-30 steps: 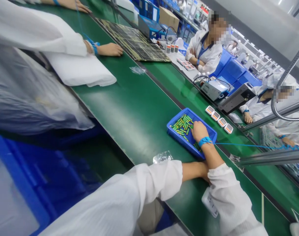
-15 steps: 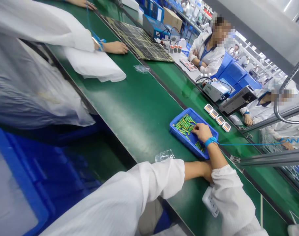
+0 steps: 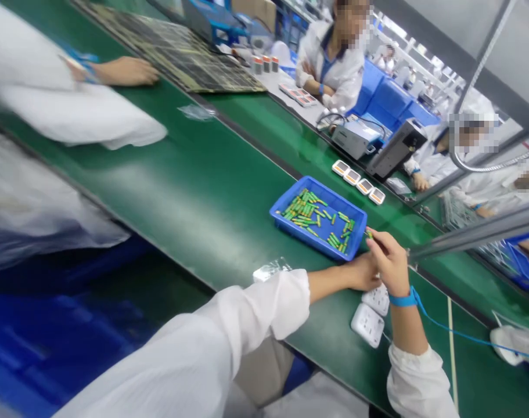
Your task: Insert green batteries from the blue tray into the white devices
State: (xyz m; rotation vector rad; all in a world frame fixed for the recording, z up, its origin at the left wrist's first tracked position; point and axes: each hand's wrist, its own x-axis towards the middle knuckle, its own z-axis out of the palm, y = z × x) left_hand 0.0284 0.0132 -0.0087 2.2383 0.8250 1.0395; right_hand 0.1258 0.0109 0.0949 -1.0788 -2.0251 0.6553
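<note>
My right hand point(image 3: 389, 261), with a blue wrist strap, is just off the near right corner of a blue tray point(image 3: 285, 222) and pinches a small green cylinder point(image 3: 369, 234) between its fingertips. The tray holds several green cylinders point(image 3: 305, 210). My left hand point(image 3: 363, 273) lies on the green belt, mostly hidden behind my right hand, over a white device point(image 3: 378, 299); its fingers do not show. A second white device point(image 3: 367, 324) lies just in front of the first.
A crumpled clear bag point(image 3: 270, 270) lies by my left sleeve. A row of small white units point(image 3: 359, 182) sits beyond the tray. A co-worker's hand point(image 3: 125, 71) rests at the far left beside a dark panel point(image 3: 177, 52). More people sit across the line.
My right hand has come out of the tray toward me with a green cylinder pinched in it. The camera has swung right, and two white devices now show.
</note>
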